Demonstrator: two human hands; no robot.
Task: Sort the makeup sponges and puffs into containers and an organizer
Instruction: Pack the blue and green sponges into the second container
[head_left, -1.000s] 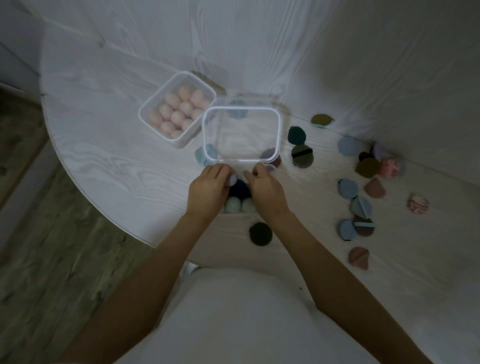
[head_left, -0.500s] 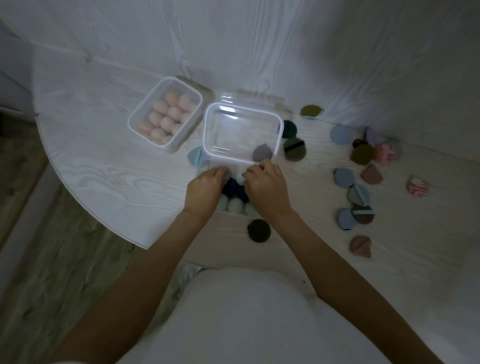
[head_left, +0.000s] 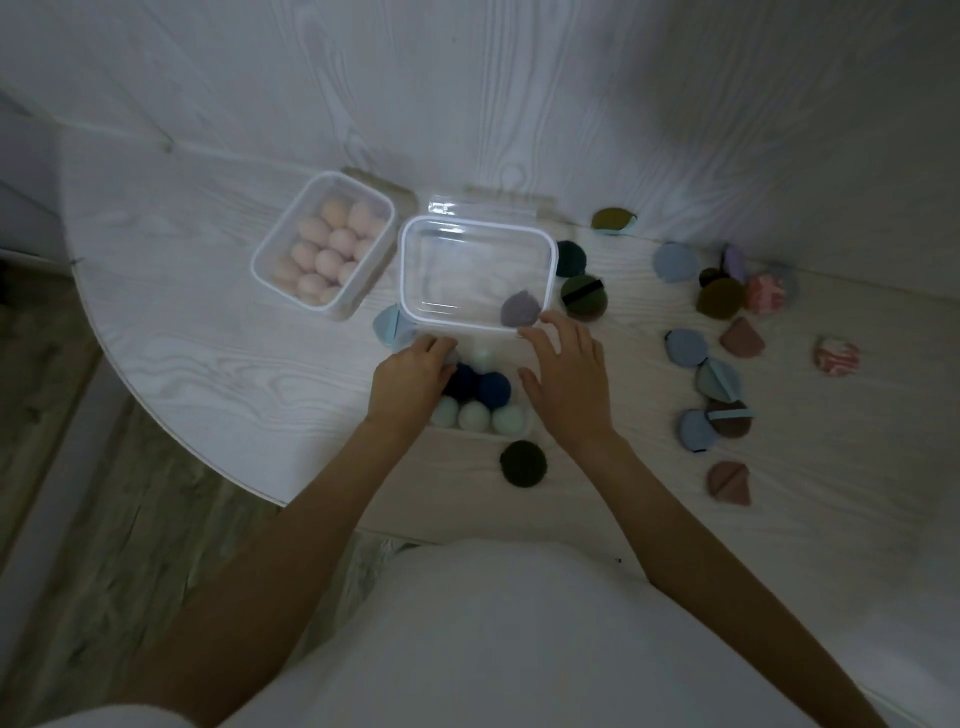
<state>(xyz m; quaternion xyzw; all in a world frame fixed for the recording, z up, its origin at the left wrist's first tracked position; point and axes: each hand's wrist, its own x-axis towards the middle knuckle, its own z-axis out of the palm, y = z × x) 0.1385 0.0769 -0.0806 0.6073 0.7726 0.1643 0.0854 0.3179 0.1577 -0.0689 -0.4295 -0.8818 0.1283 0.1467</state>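
A clear container (head_left: 415, 270) stands open with one purple sponge (head_left: 519, 309) in its near right corner. To its left, another clear container (head_left: 270, 249) holds several peach sponges (head_left: 327, 249). In front of the open container lies a cluster of dark blue sponges (head_left: 493, 389) and mint sponges (head_left: 474, 415). My left hand (head_left: 408, 387) rests at the cluster's left side, fingers curled round a pale sponge (head_left: 451, 358). My right hand (head_left: 563, 374) hovers over the cluster's right side, fingers spread, holding nothing.
Several puffs lie scattered to the right: blue rounds (head_left: 674, 261), an olive one (head_left: 719, 297), pink marbled ones (head_left: 835, 356), brown wedges (head_left: 727, 483). A dark green puff (head_left: 523, 463) lies near me. The table's curved edge (head_left: 171, 431) drops off at left.
My right hand has lifted off the sponge cluster and spread open. The purple sponge now lies inside the open container. My left hand has stayed by the cluster.
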